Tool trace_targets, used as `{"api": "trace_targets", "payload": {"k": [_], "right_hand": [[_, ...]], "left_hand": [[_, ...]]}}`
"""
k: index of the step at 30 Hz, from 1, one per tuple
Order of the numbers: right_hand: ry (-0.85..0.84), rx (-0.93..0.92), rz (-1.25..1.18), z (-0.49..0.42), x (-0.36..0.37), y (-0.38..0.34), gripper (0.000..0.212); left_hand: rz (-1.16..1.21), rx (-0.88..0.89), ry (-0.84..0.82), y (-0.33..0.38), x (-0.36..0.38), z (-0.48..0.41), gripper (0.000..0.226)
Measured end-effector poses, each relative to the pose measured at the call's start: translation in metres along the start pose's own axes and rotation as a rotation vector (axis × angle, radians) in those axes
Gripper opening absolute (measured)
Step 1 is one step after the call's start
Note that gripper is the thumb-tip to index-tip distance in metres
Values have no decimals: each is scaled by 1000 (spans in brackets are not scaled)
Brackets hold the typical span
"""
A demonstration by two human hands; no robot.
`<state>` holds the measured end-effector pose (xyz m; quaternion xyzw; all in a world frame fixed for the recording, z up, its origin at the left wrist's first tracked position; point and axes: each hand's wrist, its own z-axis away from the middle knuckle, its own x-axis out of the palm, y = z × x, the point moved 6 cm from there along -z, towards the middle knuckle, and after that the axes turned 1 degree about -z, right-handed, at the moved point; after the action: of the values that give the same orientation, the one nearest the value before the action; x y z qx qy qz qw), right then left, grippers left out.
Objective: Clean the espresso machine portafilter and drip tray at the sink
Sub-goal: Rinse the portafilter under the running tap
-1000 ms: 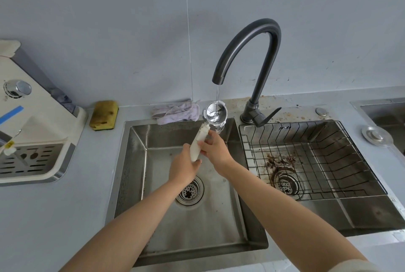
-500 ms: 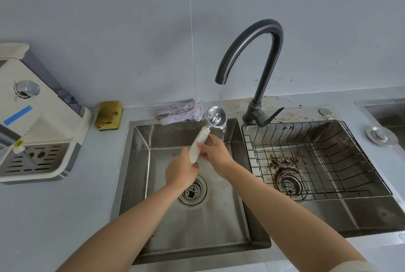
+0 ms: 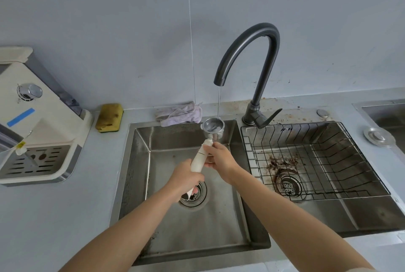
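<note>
The left hand [image 3: 186,180] grips the near end of the portafilter [image 3: 199,158] handle over the left basin of the sink [image 3: 140,162]. The right hand [image 3: 220,159] holds the handle farther up. Left of them on the worktop, the drip tray [image 3: 37,159] sits in the espresso machine [image 3: 46,122], apparently not yet cleaned. Coffee grounds [image 3: 282,163] lie in the right basin. Farther back, the portafilter's metal head sits under the water stream [image 3: 218,102] from the tap [image 3: 260,52]. The rinse appears to be in progress.
</note>
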<state>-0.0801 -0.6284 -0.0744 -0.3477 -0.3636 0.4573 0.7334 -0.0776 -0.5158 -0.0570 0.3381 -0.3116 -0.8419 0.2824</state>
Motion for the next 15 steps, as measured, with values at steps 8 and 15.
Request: {"api": "trace_targets", "payload": {"k": [8,15], "right_hand": [[1,9,-104,3,-15,-4,12],[-36,-20,-234,5,-18,-14,13]], "left_hand": [[225,2,-164,3,12,7,20],[323,19,-238,3,19,3,15]]}}
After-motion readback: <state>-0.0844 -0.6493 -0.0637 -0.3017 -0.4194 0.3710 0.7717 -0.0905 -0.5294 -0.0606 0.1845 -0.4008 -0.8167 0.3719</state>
